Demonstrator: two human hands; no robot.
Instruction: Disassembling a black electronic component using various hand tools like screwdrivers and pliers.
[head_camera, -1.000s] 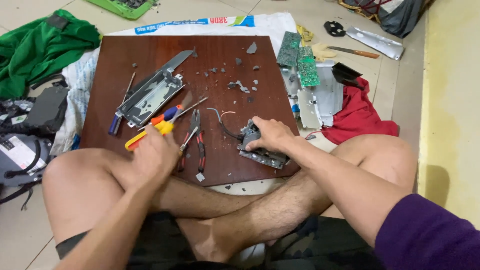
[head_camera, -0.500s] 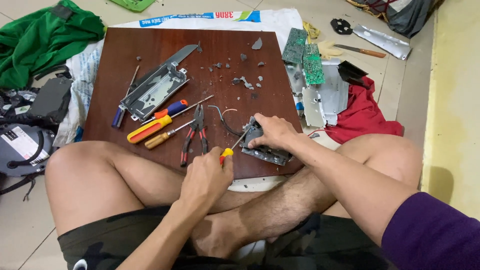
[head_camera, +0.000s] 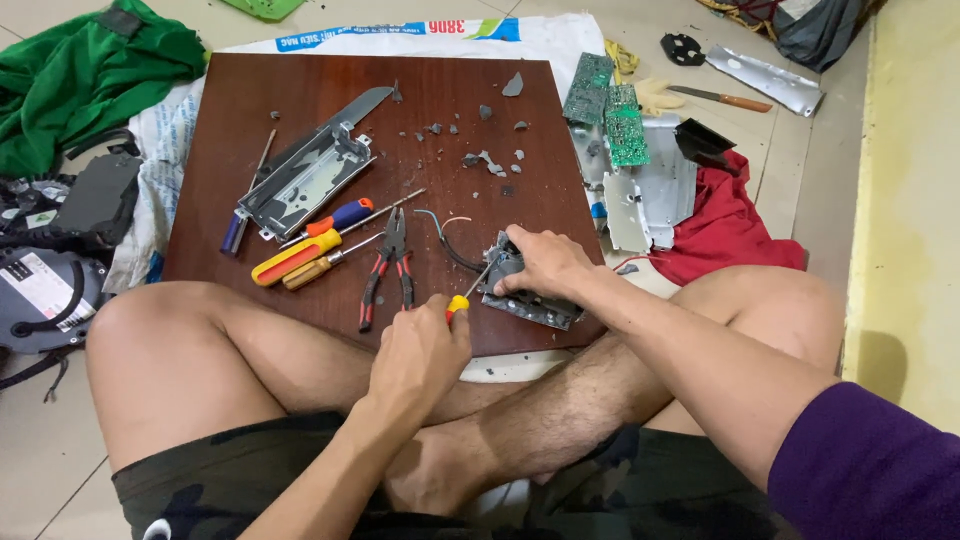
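On a wooden board (head_camera: 300, 110), the left hand (head_camera: 420, 350) grips a screwdriver (head_camera: 468, 293); the right hand (head_camera: 545, 265) clasps a metal part (head_camera: 530, 305).

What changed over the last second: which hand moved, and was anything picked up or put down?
The left hand left the tools on the board, took up a yellow-handled screwdriver and brought it right, its tip now against the grey metal part. The right hand stayed pressed on that part. The pliers, the other screwdrivers and the wooden board lie as before.

Screwdriver (head_camera: 468, 292) against hand-held metal part (head_camera: 525, 300)
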